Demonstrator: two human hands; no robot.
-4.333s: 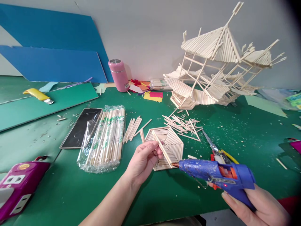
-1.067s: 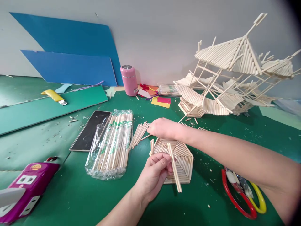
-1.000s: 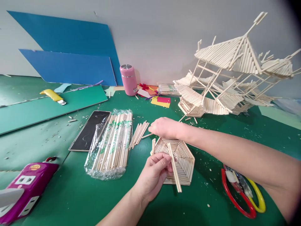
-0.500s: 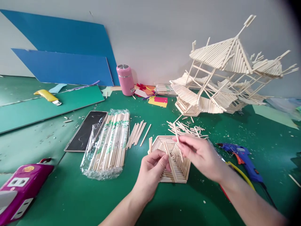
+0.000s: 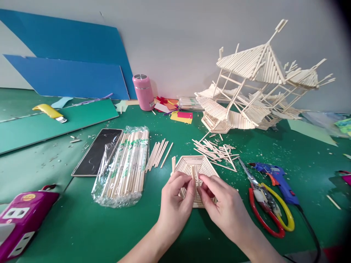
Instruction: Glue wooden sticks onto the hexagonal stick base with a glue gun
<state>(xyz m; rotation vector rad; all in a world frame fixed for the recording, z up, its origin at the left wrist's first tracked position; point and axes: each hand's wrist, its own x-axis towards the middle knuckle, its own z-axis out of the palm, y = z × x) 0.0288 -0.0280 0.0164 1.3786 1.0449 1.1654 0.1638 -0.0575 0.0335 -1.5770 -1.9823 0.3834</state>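
Observation:
A hexagonal panel of wooden sticks [image 5: 210,168] lies on the green table in front of me, partly covered by my hands. Above it, my left hand [image 5: 178,193] pinches upright wooden sticks [image 5: 193,172] between thumb and fingers. Close against them on the right, my right hand [image 5: 219,195] grips another thin stick [image 5: 196,177] with its fingertips. The lower ends of these sticks are hidden by my fingers. A short upright post of sticks [image 5: 173,164] stands at the panel's left corner.
Loose sticks [image 5: 215,150] lie behind the panel. Scissors [image 5: 283,212] and a blue glue gun [image 5: 279,179] are at right, bagged sticks [image 5: 124,168] and a black tablet [image 5: 95,153] at left. A stick pavilion model [image 5: 246,95] and pink flask [image 5: 143,93] stand behind.
My right hand has moved left and down, bringing its stick beside the ones in my left hand. These sticks now stand more upright. The view has shifted slightly, and the scissors show more fully.

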